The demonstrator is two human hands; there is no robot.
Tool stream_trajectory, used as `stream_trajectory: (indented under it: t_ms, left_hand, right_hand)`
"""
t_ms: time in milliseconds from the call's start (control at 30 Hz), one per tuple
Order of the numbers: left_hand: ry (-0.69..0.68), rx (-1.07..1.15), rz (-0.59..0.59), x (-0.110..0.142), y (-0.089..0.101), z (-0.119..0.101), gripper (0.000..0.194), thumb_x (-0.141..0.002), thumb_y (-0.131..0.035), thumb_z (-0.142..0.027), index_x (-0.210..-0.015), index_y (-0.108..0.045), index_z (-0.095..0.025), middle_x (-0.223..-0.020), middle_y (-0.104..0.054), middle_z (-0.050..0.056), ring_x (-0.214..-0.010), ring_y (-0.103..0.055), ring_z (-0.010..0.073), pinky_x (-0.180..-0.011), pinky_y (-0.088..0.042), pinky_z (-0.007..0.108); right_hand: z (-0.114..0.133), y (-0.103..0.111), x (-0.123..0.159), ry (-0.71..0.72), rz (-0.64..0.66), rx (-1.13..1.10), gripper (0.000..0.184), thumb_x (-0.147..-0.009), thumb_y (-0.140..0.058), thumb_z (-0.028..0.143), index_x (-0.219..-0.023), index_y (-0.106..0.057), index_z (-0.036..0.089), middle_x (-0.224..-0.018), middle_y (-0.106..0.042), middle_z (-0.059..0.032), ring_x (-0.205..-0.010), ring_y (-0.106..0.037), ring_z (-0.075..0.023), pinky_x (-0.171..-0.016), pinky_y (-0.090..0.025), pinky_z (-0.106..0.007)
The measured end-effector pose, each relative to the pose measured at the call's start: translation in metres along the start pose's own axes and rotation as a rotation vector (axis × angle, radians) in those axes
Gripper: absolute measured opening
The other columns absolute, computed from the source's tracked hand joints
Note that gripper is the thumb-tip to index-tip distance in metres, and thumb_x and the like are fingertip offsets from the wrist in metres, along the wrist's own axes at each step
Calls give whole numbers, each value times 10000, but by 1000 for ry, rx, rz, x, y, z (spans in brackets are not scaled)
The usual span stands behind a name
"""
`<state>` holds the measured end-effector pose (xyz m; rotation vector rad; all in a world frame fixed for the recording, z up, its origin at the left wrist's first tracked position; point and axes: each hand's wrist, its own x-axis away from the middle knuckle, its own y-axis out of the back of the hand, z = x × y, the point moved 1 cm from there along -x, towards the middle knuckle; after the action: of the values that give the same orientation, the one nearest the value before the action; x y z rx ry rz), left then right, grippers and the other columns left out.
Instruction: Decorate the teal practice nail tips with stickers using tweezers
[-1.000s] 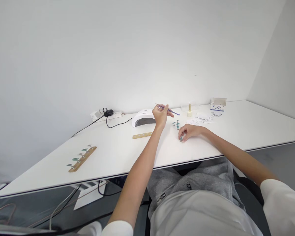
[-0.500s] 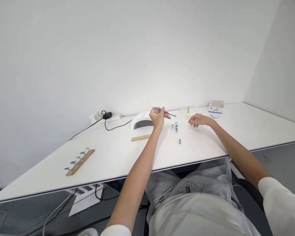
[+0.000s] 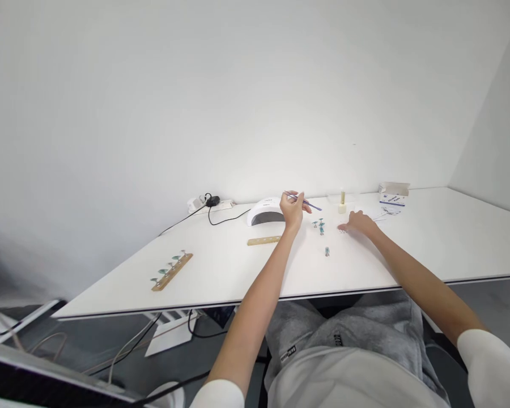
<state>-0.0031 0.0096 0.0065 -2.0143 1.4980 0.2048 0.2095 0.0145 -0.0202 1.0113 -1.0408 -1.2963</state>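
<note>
Tabletop (image 3: 221,255) stretches white along a plain wall (image 3: 280,102), left hand (image 3: 293,209) pinching a purple tool (image 3: 314,207), right hand (image 3: 359,222) with grip unclear.

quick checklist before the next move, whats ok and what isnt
1. Purple tool held in the left hand: ok.
2. Right hand at the small dotted sheet: ok.
3. Right hand's grip on that sheet firm: cannot tell, fingers hide it.
4. Lone teal piece apart from both hands: ok.
5. Bottle upright: ok.
6. White lamp fully in view: not ok, left hand covers part.
</note>
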Motion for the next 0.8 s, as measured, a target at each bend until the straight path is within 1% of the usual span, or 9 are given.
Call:
stream_trajectory:
  t_ms: [67,133,200,333,433,567,633,700,800]
  left_hand:
    - [-10,-11,-14,-1,1,1,343,-742,-680,-349,-889,-411,-196,-543,-591,-60,-315,-513,104,-351,-405,199]
    - [-14,-29,-33,-2,2,2,324,-749,-670,-333,-904,-421,-196,-541,-589,-63,-301,-480,86,-332,-358,180]
    - [-17,-46,-52,-3,3,1,303,-756,-661,-317,-913,-432,-196,-528,-575,-71,-287,-442,69,-319,-314,168]
    - [-12,-58,-113,-3,3,-1,279,-769,-648,-314,-925,-446,-201,-510,-540,-91,-273,-359,39,-308,-248,156]
    - [5,-69,-122,-2,2,-1,258,-771,-641,-312,-908,-454,-201,-507,-526,-93,-278,-349,37,-308,-235,154]
    - [11,-77,-77,-1,3,1,257,-771,-637,-318,-918,-459,-203,-513,-529,-91,-279,-351,39,-311,-245,153]
    - [4,-77,-58,0,5,2,251,-775,-630,-313,-922,-459,-204,-519,-540,-84,-282,-366,44,-314,-256,155]
    - [0,-81,-55,-1,6,4,241,-777,-624,-303,-920,-457,-204,-523,-547,-79,-286,-382,48,-315,-263,155]
    - [1,-83,-60,-1,7,5,229,-778,-619,-292,-910,-454,-205,-524,-550,-76,-288,-388,50,-314,-266,154]
  right_hand:
    - [-5,-2,1,-32,55,4,720,-734,-623,641,-1213,-516,114,-1283,-488,-263,-1149,-532,-399,-850,-452,-447]
    - [-11,0,-1,9,96,-48,662,-768,-607,601,-1235,-507,143,-1303,-502,-224,-1137,-548,-365,-857,-450,-426]
    - [-19,5,-5,39,87,-118,574,-835,-533,577,-1227,-516,158,-1296,-534,-197,-1132,-557,-331,-875,-439,-401]
    - [-42,20,-18,-25,-92,-199,454,-957,-324,498,-1168,-548,165,-1261,-579,-175,-1139,-559,-308,-885,-419,-374]
    - [-64,27,-27,-83,-193,-199,377,-976,-319,380,-1138,-560,141,-1228,-597,-183,-1130,-560,-297,-885,-413,-355]
    - [-90,27,-37,-101,-215,-194,304,-953,-392,292,-1088,-597,113,-1212,-601,-194,-1152,-539,-287,-903,-402,-329]
    - [-97,26,-40,-122,-224,-201,330,-937,-439,330,-1125,-595,107,-1261,-574,-195,-1182,-518,-291,-919,-398,-329]
    - [-100,24,-40,-119,-211,-222,435,-908,-495,406,-1221,-555,111,-1341,-521,-192,-1219,-493,-292,-938,-396,-329]
    - [-97,21,-38,-75,-91,-230,671,-835,-582,495,-1378,-430,132,-1439,-437,-183,-1260,-470,-299,-965,-397,-350]
